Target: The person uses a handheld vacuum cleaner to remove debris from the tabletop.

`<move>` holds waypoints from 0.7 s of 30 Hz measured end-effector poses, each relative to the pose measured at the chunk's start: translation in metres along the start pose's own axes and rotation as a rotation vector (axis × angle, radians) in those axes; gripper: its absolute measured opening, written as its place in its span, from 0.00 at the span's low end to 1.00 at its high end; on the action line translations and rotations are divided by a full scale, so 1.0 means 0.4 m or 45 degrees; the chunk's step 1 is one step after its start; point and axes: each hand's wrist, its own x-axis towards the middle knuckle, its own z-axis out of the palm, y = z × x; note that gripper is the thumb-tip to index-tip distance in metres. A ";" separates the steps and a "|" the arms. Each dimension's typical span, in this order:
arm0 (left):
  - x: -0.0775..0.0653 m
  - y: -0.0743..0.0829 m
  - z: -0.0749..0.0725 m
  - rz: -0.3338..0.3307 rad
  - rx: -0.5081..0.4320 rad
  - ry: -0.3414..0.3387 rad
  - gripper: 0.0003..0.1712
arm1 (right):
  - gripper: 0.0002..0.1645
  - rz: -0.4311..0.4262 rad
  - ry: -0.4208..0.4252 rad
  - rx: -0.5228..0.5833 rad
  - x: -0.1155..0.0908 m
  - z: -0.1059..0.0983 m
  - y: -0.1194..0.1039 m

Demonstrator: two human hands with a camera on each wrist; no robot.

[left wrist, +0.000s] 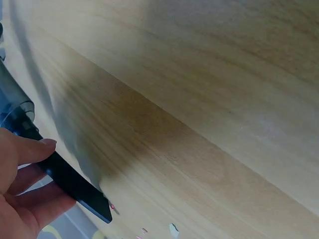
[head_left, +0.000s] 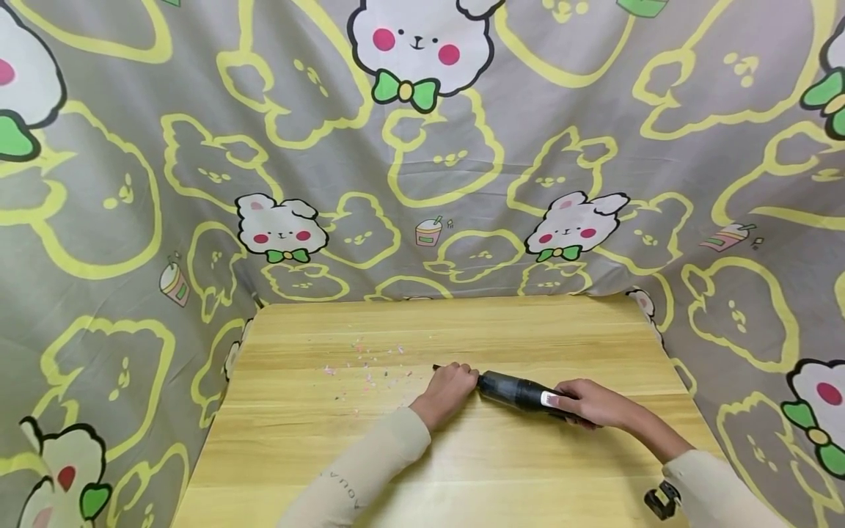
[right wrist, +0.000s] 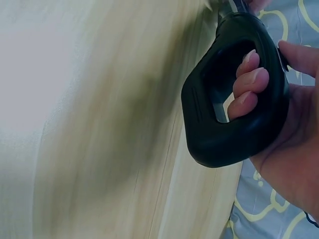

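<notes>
A black handheld vacuum cleaner (head_left: 515, 391) with a smoky clear front section is held above the wooden table. My right hand (head_left: 590, 403) grips its loop handle (right wrist: 234, 144), fingers curled through the opening and thumb on the outer side, as the right wrist view shows. With my left hand (head_left: 452, 390) I pinch the flat black nozzle (left wrist: 75, 186) between thumb and fingers. In the left wrist view the nozzle's tip is close to a few small scraps. Small coloured scraps (head_left: 368, 378) lie scattered on the table, left of the nozzle.
The wooden table (head_left: 528, 477) has a light plank pattern. A grey curtain (head_left: 462, 169) with rabbit prints hangs along its back and both sides. A small black device (head_left: 662, 501) is by the right sleeve.
</notes>
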 end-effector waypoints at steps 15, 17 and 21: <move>0.046 -0.021 0.006 0.065 0.074 0.021 0.06 | 0.25 0.041 -0.084 0.125 0.025 -0.046 -0.020; 0.054 -0.022 0.004 0.056 0.075 -0.032 0.07 | 0.25 0.044 -0.096 0.130 0.032 -0.055 -0.014; 0.070 -0.028 -0.002 0.039 0.037 -0.088 0.08 | 0.25 0.046 -0.112 0.126 0.041 -0.072 -0.007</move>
